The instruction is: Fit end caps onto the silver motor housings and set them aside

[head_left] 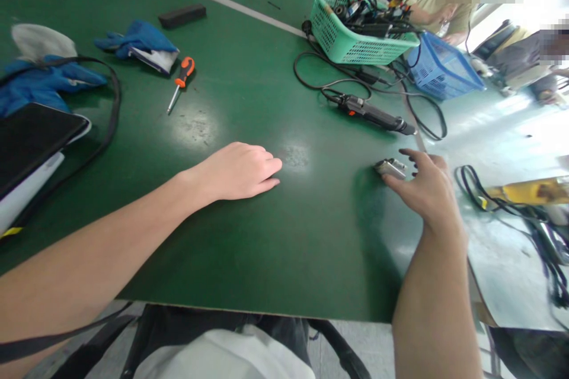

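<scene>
My left hand [242, 172] rests palm down on the green tabletop [284, 237], its fingers curled in a loose fist; nothing shows in it. On the right, my right hand [427, 183] is spread around a small silvery metal part [392, 168]. The thumb is at the part's near side and the fingers are apart beyond it; whether they touch it I cannot tell. Beyond that hand lies a black electric screwdriver [376, 113] with its cord. A screwdriver with an orange and black handle [184, 72] lies farther off to the left.
Cables and tools fill a green basket [355, 47] at the back, beside a blue basket [444, 68]. Blue gloves [142, 41], a dark block [182, 15] and a black flat device [40, 139] lie left. A yellow tool [528, 190] lies right. Two people sit beyond.
</scene>
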`<state>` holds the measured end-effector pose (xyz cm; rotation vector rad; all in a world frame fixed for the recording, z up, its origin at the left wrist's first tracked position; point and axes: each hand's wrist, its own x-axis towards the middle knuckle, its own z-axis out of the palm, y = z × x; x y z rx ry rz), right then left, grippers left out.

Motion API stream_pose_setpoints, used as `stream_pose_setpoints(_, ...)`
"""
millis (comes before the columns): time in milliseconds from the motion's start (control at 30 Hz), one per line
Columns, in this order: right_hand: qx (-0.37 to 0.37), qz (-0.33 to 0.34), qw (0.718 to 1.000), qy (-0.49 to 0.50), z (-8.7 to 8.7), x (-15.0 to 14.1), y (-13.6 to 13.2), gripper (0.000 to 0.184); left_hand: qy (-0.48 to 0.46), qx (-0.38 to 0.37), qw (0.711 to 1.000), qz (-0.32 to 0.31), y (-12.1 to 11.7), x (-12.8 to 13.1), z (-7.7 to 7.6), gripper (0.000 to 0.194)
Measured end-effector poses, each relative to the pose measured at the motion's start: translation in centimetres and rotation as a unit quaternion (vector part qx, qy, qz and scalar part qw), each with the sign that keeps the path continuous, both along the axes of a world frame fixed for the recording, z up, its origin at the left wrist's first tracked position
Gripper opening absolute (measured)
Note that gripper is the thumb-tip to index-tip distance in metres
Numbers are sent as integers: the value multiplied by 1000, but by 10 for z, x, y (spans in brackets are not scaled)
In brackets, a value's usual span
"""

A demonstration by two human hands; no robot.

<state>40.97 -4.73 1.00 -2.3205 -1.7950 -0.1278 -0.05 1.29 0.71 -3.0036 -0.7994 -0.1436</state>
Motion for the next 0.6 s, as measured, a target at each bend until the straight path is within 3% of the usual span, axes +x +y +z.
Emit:
stream_pose_setpoints(167, -34, 42, 997, 63, -16, 20, 3, 66, 6, -6, 1000, 6, -1, 0, 3, 25)
stream_pose_setpoints(333, 6, 60, 995, 77, -23, 19, 6, 53, -1, -1, 1000, 1, -2, -2, 3, 23)
stream_pose_setpoints(433, 24, 109, 991, 79, -21, -11, 12, 49, -10, 7, 1000, 1, -2, -3, 0, 23)
stream_pose_setpoints(600, 34, 251, 961, 111, -21, -100, 27, 45, -41, 22, 998, 36, 0, -3, 0, 19)
